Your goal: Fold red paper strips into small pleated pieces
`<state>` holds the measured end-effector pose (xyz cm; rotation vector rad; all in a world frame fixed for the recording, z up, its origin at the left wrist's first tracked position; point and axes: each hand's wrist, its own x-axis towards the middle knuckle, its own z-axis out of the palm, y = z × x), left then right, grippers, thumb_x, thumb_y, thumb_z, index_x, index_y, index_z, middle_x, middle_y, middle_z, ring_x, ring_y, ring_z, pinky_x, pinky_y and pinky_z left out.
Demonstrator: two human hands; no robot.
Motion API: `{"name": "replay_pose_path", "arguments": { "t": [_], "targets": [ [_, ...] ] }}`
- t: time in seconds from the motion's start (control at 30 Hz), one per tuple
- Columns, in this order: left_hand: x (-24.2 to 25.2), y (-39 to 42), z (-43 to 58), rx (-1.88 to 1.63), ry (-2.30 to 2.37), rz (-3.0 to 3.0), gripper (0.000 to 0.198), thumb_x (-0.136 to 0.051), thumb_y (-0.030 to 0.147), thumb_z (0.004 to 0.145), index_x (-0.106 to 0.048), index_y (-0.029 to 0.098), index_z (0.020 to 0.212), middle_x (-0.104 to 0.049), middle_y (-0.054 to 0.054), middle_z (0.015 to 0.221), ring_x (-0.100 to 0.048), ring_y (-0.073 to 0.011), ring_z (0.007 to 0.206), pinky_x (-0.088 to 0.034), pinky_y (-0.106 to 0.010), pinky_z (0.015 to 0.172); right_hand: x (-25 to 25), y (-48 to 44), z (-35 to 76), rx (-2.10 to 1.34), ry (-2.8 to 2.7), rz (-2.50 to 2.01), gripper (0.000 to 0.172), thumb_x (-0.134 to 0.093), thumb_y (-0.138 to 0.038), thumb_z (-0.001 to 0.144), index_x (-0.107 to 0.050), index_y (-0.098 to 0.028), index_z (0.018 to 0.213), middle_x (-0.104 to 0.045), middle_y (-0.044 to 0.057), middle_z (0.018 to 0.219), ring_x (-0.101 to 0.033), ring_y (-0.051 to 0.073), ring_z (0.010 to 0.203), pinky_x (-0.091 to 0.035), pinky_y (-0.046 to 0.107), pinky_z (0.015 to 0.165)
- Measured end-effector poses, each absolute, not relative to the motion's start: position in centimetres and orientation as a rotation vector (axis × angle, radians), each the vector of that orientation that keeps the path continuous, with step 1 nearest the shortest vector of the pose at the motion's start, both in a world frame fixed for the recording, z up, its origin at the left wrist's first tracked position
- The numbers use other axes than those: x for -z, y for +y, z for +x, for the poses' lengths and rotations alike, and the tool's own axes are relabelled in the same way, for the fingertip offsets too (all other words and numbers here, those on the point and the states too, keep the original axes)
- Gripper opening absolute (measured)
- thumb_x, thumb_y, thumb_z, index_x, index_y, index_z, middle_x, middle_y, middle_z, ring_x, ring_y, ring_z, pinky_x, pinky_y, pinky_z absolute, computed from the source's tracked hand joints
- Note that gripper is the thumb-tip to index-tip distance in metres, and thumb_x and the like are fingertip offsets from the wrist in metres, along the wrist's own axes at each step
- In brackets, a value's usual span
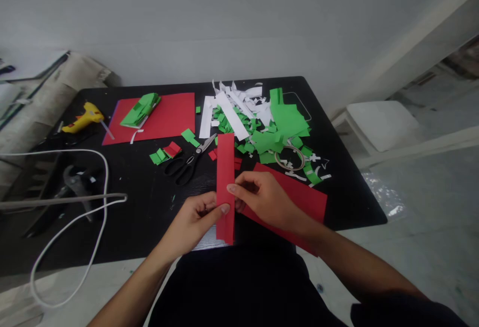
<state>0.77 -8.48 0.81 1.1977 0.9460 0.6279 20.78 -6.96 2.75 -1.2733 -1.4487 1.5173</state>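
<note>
A long folded strip of red paper [225, 167] stands lengthwise between my hands, over the table's front edge. My left hand [202, 217] pinches its lower left side, thumb on top. On the right side, a bit higher, my right hand [260, 197] grips it with the thumb on the face and the fingers curled behind. Beneath my right hand lies a red paper sheet [307, 194]. Scissors [189, 162] with black handles rest left of the strip, blades partly open. Small green and red folded pieces [164, 153] sit beside them.
Green paper scraps [288, 117] and white strips [232, 112] are heaped at the back, near a tape roll [290, 158]. Far left are a yellow glue gun [88, 117], a red sheet [168, 115] bearing green folded paper [141, 110], and a looping white cable [105, 217].
</note>
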Motion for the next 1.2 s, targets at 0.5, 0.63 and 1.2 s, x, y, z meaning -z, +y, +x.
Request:
{"name": "replay_pose_path", "arguments": {
  "t": [0.5,0.63,1.2],
  "targets": [
    [-0.5,-9.4,0.7,-0.518,0.934,1.164,0.03,-0.07,0.042,0.095,-0.071,0.014,0.085,-0.073,-0.005,0.071,-0.069,-0.0163,0.067,-0.056,-0.027,0.069,-2.5,-6.3,21.3,-1.426,-1.371,-1.242,0.03,-0.072,-0.045,0.093,-0.071,-0.018,0.08,-0.072,0.002,0.074,-0.072,0.017,0.066,-0.06,0.029,0.065],
    [-0.3,-9.6,0.5,-0.531,0.936,1.161,0.031,-0.069,0.043,0.095,-0.07,0.014,0.084,-0.073,-0.005,0.071,-0.07,-0.017,0.068,-0.058,-0.029,0.07,-2.4,-6.1,21.4,-1.423,-1.336,-1.229,0.029,-0.072,-0.045,0.093,-0.072,-0.018,0.082,-0.072,0.002,0.075,-0.072,0.016,0.066,-0.061,0.029,0.065],
    [-0.3,-9.1,1.0,-0.787,1.051,1.25,0.032,-0.073,0.04,0.094,-0.066,0.016,0.074,-0.069,0.0,0.068,-0.061,-0.0108,0.061,-0.048,-0.02,0.06,-1.8,-8.1,19.8,-1.6,-1.268,-1.159,0.022,-0.082,-0.039,0.083,-0.079,-0.019,0.091,-0.08,0.004,0.09,-0.074,0.02,0.084,-0.06,0.033,0.08]
  ]
}}
